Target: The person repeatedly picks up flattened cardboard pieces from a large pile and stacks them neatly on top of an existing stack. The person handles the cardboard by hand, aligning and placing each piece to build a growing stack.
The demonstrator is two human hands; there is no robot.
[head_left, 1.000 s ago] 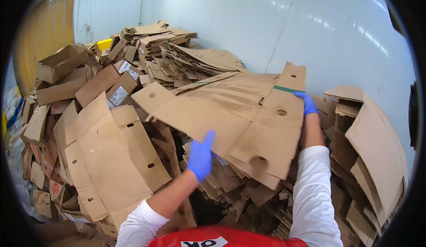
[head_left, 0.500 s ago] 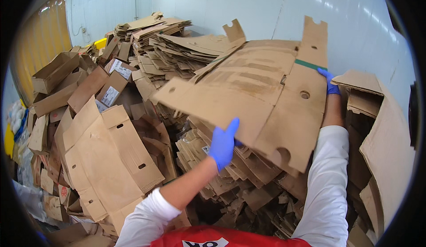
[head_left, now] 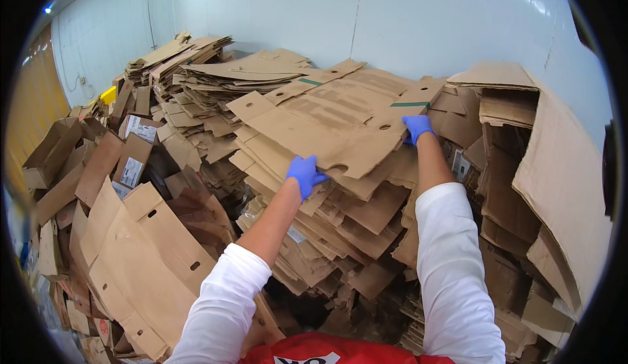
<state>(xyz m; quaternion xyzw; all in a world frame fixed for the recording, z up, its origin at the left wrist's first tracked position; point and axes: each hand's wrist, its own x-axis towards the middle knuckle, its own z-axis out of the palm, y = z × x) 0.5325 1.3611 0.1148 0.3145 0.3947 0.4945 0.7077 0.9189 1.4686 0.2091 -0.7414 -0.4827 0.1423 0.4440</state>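
A flattened cardboard box (head_left: 314, 128) with round cut-outs and green strips lies on top of a stack of flattened cardboard (head_left: 366, 210). In its blue glove, my left hand (head_left: 305, 177) grips the near edge beside a half-round notch. My right hand (head_left: 417, 128), also gloved in blue, holds the right edge just below a green strip. Some fingers of both hands are hidden by the sheet. The sheet rests nearly flat, its far edge toward the wall.
At the left, opened brown boxes (head_left: 98, 167) lie in a heap, and a large unfolded box (head_left: 144, 259) leans in front. More flattened cardboard (head_left: 176, 56) is piled behind. A big bent cardboard piece (head_left: 556, 181) stands at the right. A pale wall (head_left: 294, 17) closes the back.
The flattened box has come down from a raised, tilted position onto the stack. Both hands have lowered with it, the right one moving left. The view has shifted to the right.
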